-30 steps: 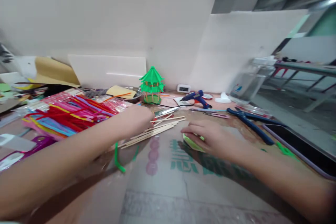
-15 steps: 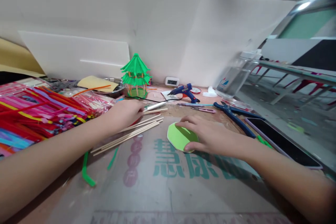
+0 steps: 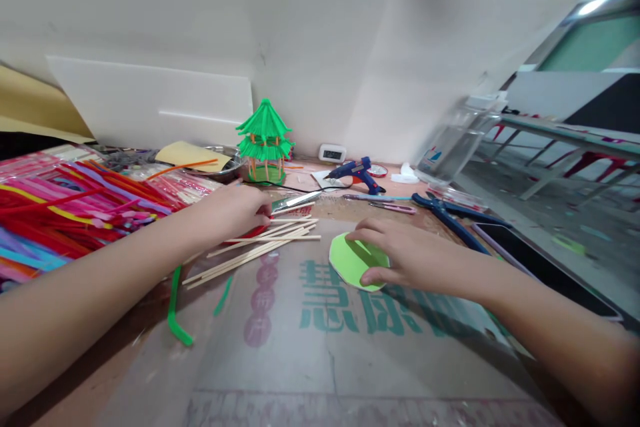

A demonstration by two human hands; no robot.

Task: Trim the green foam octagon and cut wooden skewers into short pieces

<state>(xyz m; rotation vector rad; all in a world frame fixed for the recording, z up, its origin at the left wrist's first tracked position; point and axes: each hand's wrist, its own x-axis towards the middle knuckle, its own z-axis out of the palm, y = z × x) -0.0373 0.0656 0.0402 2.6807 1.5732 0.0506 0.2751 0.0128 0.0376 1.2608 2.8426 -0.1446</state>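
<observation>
My left hand [image 3: 245, 210] is closed over the far part of a bundle of thin wooden sticks [image 3: 255, 257]. Its fingertips pinch what looks like one stick, which points right. Another stick lies crosswise over the bundle. My right hand [image 3: 395, 250] rests on a light-green octagonal card [image 3: 353, 267], thumb at the near edge and fingers at the far edge, gripping it against the plastic-covered table. Behind the sticks stands a small green pagoda model [image 3: 265, 140] with two roof tiers. A bent green pipe cleaner [image 3: 175, 313] lies below my left forearm.
Colourful pipe cleaners [image 3: 75, 213] are heaped at the left. A blue glue gun [image 3: 357, 173], a small digital clock [image 3: 332, 153], a white-handled knife [image 3: 303, 198] and blue pliers [image 3: 450, 217] lie towards the back. A phone [image 3: 540, 267] and a clear bottle [image 3: 457, 140] are at the right.
One stick now lies across the bundle, and my left hand has shifted slightly among the sticks. My right hand stays on the green card. The view has turned a little left.
</observation>
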